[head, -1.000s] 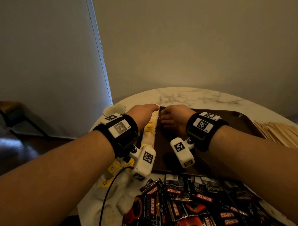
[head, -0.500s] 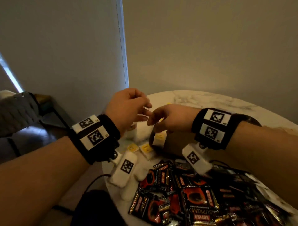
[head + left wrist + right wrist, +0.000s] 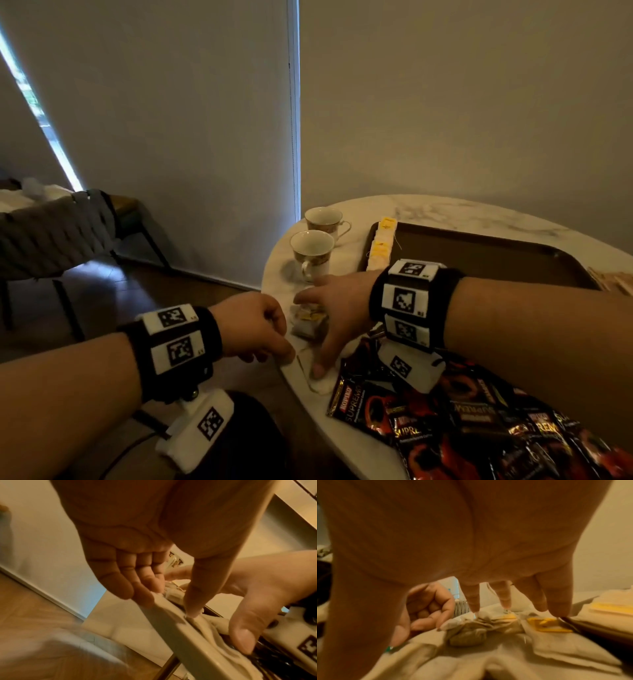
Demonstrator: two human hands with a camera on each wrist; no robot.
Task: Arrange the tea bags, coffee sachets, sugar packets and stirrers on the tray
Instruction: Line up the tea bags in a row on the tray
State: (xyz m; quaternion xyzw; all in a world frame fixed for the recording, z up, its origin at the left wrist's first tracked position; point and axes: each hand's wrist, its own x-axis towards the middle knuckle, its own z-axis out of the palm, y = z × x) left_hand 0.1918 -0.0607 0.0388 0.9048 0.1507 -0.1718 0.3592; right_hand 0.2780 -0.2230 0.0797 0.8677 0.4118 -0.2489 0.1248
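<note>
Loose white tea bags with yellow tags lie in a heap near the table's left front edge. My right hand spreads over them with straight fingers, and its thumb presses a flat tea bag. My left hand sits at the table's rim with fingers loosely curled. Its thumb touches a tea bag there, and I see no grip. A brown tray carries a row of tea bags along its left side. Coffee sachets are piled at the front.
Two teacups stand just beyond the loose tea bags, left of the tray. Wooden stirrers lie at the tray's right end. The marble table drops off right beside my left hand. A chair stands on the floor to the left.
Both hands left the row of tea bags on the tray, met raised in the air, then came down on the loose tea bags at the table's left edge. My view swung left.
</note>
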